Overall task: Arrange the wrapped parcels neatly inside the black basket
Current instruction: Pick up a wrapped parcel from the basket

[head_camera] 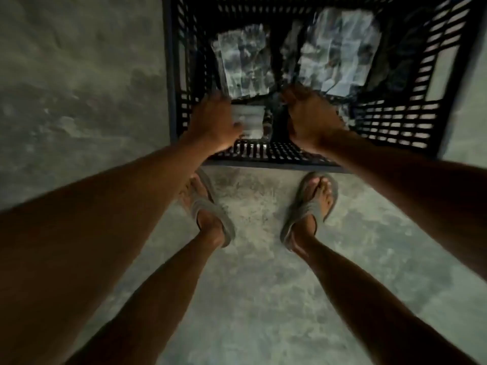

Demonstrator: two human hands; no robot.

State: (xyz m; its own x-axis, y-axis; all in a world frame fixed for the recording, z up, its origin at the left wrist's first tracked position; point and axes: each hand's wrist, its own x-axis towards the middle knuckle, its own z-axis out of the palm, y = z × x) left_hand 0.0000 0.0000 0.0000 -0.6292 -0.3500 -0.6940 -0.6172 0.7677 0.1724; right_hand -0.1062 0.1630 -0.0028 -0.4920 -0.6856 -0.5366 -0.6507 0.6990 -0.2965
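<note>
The black basket point(395, 127), a slatted plastic crate, stands on the floor in front of me. Two crinkled, pale wrapped parcels lie side by side inside it: the left parcel point(245, 61) and the right parcel point(340, 48). A smaller pale parcel point(250, 119) sits by the basket's near wall. My left hand point(213, 125) reaches in and closes on that small parcel's left side. My right hand point(311, 119) is also inside the basket, just right of the small parcel, with its fingers curled downward. What lies under those fingers is hidden.
The basket rests on a mottled grey concrete floor point(79, 88). My two feet in grey sandals, the left foot point(210, 214) and the right foot point(313, 204), stand just short of the basket's near rim. The picture is dim and slightly blurred.
</note>
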